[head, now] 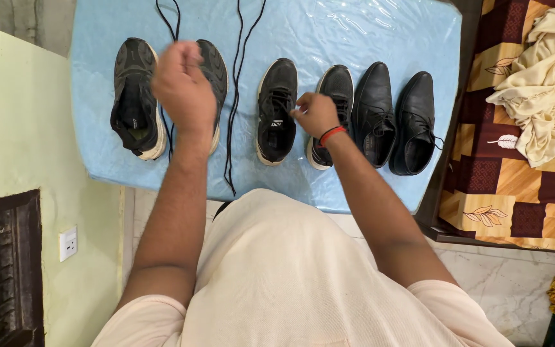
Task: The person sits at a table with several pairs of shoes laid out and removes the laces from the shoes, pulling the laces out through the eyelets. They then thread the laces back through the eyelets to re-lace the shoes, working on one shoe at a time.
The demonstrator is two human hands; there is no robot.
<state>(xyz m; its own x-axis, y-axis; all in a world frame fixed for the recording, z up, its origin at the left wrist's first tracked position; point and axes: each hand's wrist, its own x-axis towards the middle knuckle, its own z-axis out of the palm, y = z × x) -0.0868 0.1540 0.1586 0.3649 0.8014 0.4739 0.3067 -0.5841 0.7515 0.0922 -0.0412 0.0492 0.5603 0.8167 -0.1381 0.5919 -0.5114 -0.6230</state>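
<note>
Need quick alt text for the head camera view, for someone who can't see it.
A person's left hand pinches a black lace above a dark sneaker, while the right hand touches a black sneaker. Six shoes stand in a row on a blue-covered table, a loose black lace lying among them.

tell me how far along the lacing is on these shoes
Done: the two leather shoes and middle sneakers show laces. In hand: the left hand pinches a black lace over the second grey sneaker; the right hand touches a middle sneaker. Left: a loose lace lies on the blue sheet.
</note>
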